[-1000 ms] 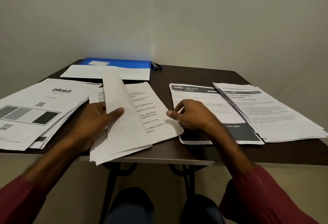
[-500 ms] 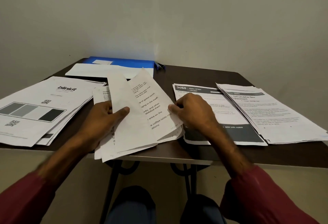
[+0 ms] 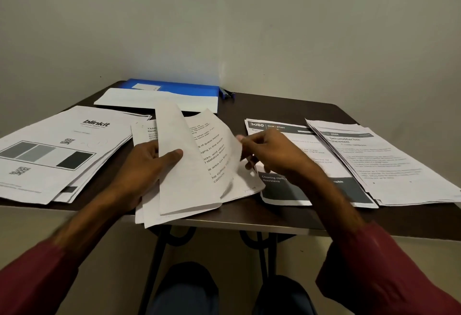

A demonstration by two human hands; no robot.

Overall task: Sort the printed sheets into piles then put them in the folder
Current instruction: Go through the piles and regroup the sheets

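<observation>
On the surface [image 3: 287, 107], near edge, the left grip [image 3: 149, 167] clasps a raised sheet [image 3: 184, 177] of the middle pile [image 3: 147, 135]. The right grip [image 3: 277, 157] pinches the curled sheet [image 3: 219, 150] beside it. The folder [image 3: 189, 89] lies farthest back.

1 view only, head-worn, wide-angle. Looks forward and down from above and behind the fingers [image 3: 174, 155], which hold the sheets [image 3: 189, 177] near frame centre. Close range: left hand [image 3: 147, 165] and right hand [image 3: 274, 155] fill the middle, forearms and sleeves [image 3: 30, 279] run in from the 2 bottom corners. Worktop [image 3: 287, 110] spreads left, right and beyond the fingers, far edge at the wall [image 3: 224, 27], which takes the upper part of frame. Faces the wall corner straight past the fingers. Below the fingers, under the near edge, the person's knees [image 3: 189, 287].
</observation>
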